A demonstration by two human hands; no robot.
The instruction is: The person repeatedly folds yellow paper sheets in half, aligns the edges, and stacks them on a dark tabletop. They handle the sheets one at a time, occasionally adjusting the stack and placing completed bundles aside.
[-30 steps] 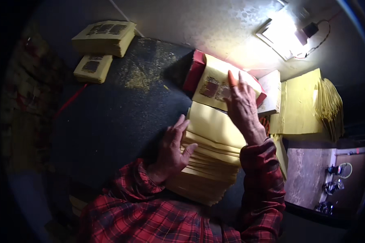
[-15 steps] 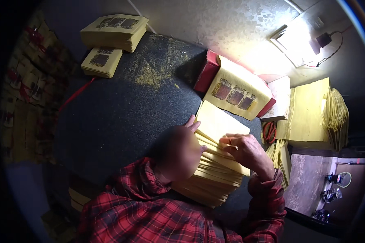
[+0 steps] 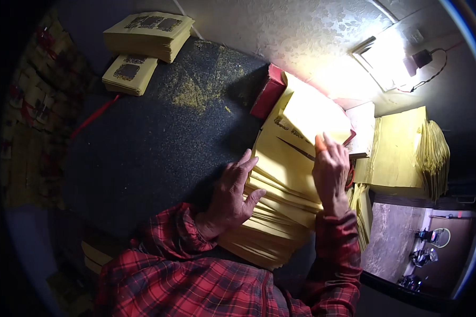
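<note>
My left hand [image 3: 231, 194] lies with fingers spread along the left edge of a fanned stack of yellow paper [image 3: 280, 211]. An orange cover sits on a finger of my right hand [image 3: 330, 171], which pinches the near right corner of a yellow sheet [image 3: 317, 113]. This sheet is tilted up, bright under the lamp, and hides most of the printed pile behind it. That pile leans in a red box [image 3: 268, 91] at the far side of the table. A dark gap shows under the sheet's near edge.
Two printed yellow paper piles [image 3: 148, 31] stand at the far left, a red ribbon [image 3: 95, 117] beside them. A lit lamp [image 3: 388, 63] hangs on the wall. More yellow paper [image 3: 399, 148] lies right. Red-handled scissors [image 3: 350, 175] are partly hidden behind my right hand.
My right hand has moved up and away from the fanned stack toward the red box, and a sheet now stands raised there. My left hand has shifted slightly, still on the stack's edge.
</note>
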